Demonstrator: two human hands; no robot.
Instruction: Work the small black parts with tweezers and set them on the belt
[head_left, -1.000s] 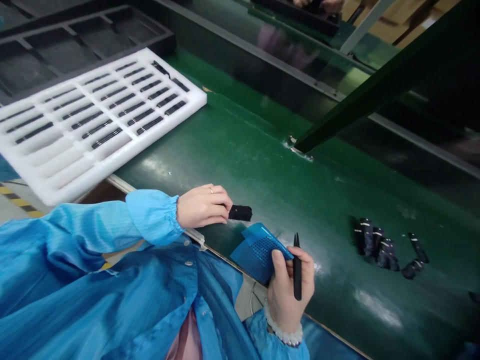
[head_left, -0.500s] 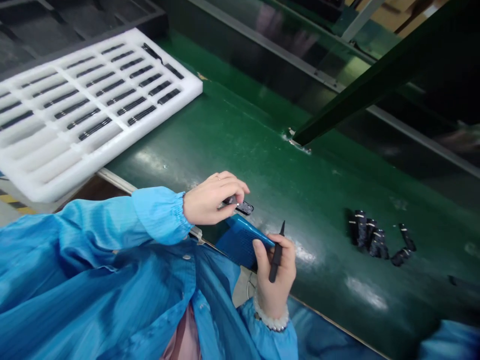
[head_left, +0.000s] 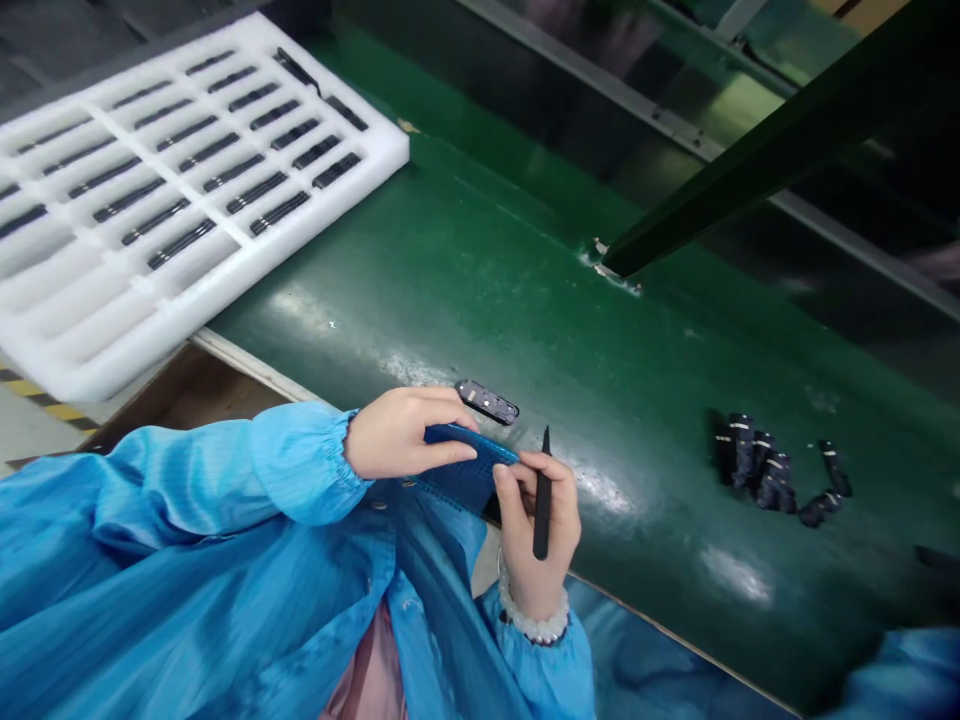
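My left hand [head_left: 412, 432] is closed on the left end of a blue sheet [head_left: 469, 475], thumb on the near side and fingers behind it. The sheet looks thin and glossy, with rows of small marks. My right hand [head_left: 541, 525] pinches the sheet's right end and also holds black tweezers [head_left: 543, 505], their tip pointing away from me. Just beyond my left fingertips, a narrow dark part with rounded ends [head_left: 487, 402] lies on the green table. Small details show on its upper face.
On the left is a white foam tray [head_left: 330, 230] with slots, many holding slim black parts. Several small black pieces with pale bands [head_left: 761, 470] lie on the table at right. A dark green post [head_left: 720, 190] rises at the back. A blue sleeve [head_left: 904, 675] shows at lower right.
My left hand has let go of the narrow dark part, which now lies on the table, and has taken the blue sheet's left end. My right hand keeps the tweezers and sheet.
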